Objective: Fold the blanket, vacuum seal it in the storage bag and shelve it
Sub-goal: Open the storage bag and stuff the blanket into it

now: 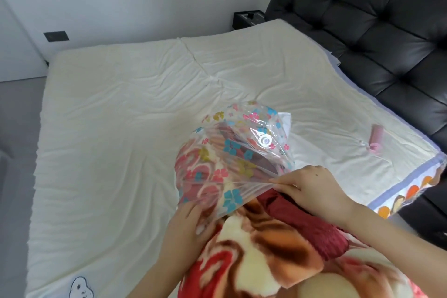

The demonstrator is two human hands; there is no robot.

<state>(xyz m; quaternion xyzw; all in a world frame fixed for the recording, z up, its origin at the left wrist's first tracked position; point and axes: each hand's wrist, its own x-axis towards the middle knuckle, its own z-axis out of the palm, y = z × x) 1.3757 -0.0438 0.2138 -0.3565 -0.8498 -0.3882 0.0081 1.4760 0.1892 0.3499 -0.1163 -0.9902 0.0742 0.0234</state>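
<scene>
Blanket [254, 247], red and cream fleece, folded, sits at the near edge of the bed [121, 109], its far end already inside the storage bag [232, 152]. Bag is clear plastic printed with small flowers; its round white valve [264, 139] faces up near the far end. Bag mouth lies across the blanket, about a third of the way along it.

Right hand [312, 184] pinches the upper lip of the bag mouth between thumb and fingers and holds it taut over the blanket. Left hand [191, 220] is at the left side of the mouth, fingers flat against the plastic and blanket; whether it grips the film cannot be told.

Surroundings: a small pink hand pump [377, 136] lies on the sheet to the right, well apart from the bag. A patterned pillow or cloth edge [411, 189] hangs at the right corner of the bed. Black tufted headboard [375, 14] runs along the right side; a dark bedside unit [249, 18] stands at the far corner against the white wall.

Clearance: nothing lies ahead of the bag's closed end; cream sheet is open to the far and left edges. Grey floor [17, 143] borders the bed on the left.
</scene>
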